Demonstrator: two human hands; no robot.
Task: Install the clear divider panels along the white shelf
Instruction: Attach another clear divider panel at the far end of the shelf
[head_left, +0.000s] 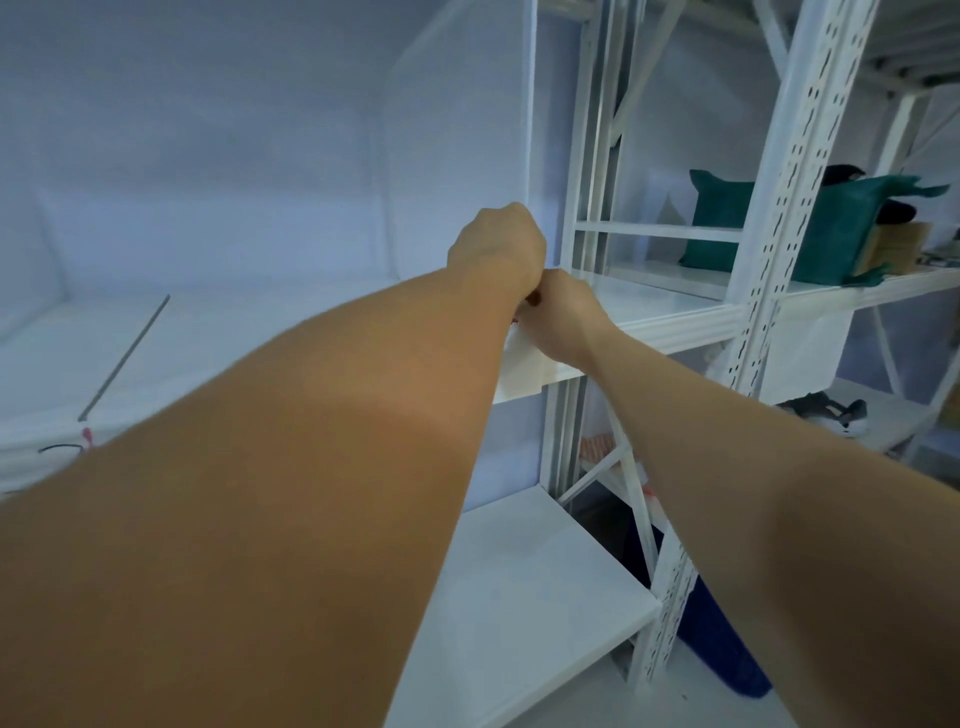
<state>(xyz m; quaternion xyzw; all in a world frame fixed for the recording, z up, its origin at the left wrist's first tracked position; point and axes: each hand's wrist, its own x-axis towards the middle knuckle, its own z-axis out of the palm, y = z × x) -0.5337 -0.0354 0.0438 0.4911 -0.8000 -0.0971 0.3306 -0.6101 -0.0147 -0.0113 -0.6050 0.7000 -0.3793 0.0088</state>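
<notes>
Head view: left hand (497, 243) and right hand (562, 313) curl at foot of clear plastic divider panel (467, 130), hold hidden; uneven push could tip it.

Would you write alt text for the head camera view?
The left hand and right hand meet at the foot of an upright clear divider panel at the front corner of the white shelf; their grip is hidden. Green cushions sit further right.

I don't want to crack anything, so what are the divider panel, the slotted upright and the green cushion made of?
Divider panel: likely clear plastic, faintly frosted; the wall shows through it.
Slotted upright: probably white-painted metal, with rows of punched slots.
Green cushion: soft teal fabric, creased and slumped.
</notes>
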